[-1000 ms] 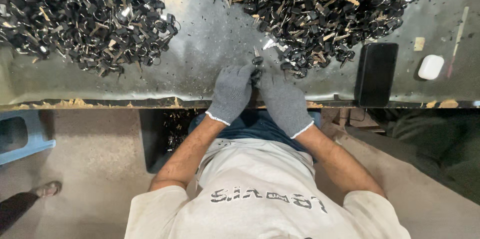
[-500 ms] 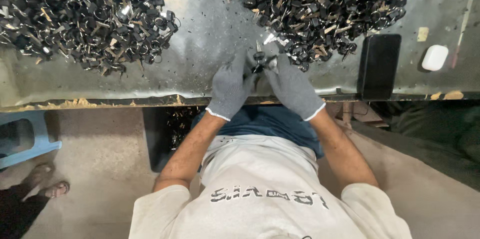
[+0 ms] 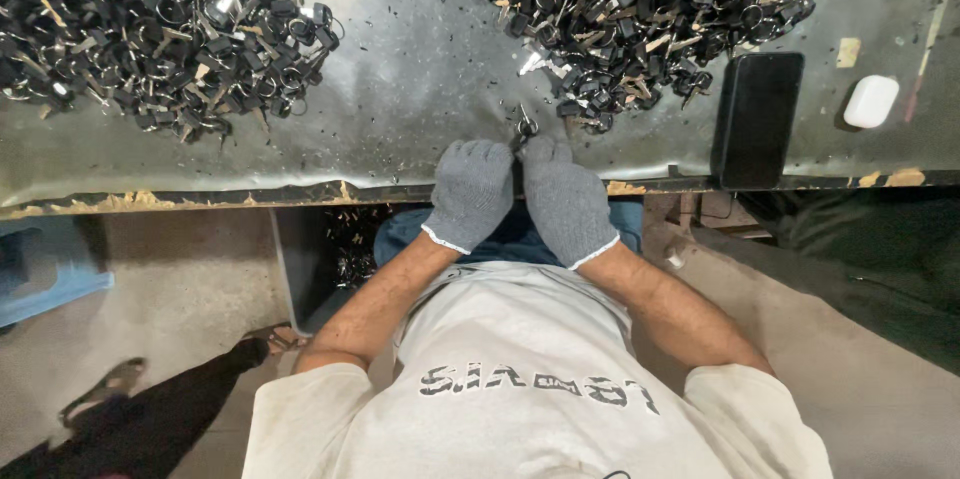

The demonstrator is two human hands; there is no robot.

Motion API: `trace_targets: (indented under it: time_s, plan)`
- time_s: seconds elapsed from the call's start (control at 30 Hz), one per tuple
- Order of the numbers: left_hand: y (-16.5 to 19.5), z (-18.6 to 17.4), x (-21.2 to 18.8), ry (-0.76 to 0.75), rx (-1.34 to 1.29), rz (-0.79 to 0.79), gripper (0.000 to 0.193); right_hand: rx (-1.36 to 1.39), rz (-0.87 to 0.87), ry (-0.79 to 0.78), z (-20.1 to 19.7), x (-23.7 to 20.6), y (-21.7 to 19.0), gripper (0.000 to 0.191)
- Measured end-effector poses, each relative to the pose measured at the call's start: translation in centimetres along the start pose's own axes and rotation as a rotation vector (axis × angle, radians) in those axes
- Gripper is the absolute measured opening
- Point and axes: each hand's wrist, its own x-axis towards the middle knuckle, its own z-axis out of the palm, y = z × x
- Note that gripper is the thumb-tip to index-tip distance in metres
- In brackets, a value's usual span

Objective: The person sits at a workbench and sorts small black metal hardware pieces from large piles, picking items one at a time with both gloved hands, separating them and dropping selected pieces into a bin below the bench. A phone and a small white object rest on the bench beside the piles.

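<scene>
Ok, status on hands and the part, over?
Left hand and right hand, gloved, pinch small metal ring part at table edge. Nothing obstructing.

Black phone [image 3: 757, 119], white earbud case [image 3: 871, 102], blue stool [image 3: 45, 269].

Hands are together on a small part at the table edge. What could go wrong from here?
1. Both gloved hands, left hand and right hand, pinch one small metal part right at the table edge; a slip could drop it to the floor.
2. The black phone overhangs that edge beside the right hand; an elbow bump might knock it off.
</scene>
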Motion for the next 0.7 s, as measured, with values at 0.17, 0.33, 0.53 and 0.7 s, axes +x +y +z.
trace_targets:
  time_s: [0.17, 0.33, 0.53, 0.7]
  plan:
    - [-0.3, 0.0, -0.2, -0.008, -0.051, 0.025, 0.011, 0.415, -0.124, -0.241, -0.9, 2.1, 2.5, 0.025]
    - [-0.3, -0.8, 1.2, 0.056, -0.059, 0.007, 0.011, 0.395, -0.011, -0.118, -2.2, 2.0, 2.1, 0.048]
    - [-0.6, -3.1, 2.2, 0.115, -0.053, -0.02, 0.014, 0.209, -0.05, -0.087, -1.5, 1.1, 1.8, 0.022]
    - [-2.0, -6.3, 4.1, 0.638, 0.187, 0.018, 0.019, 0.233, -0.065, -0.001, -1.1, 1.1, 2.7, 0.049]
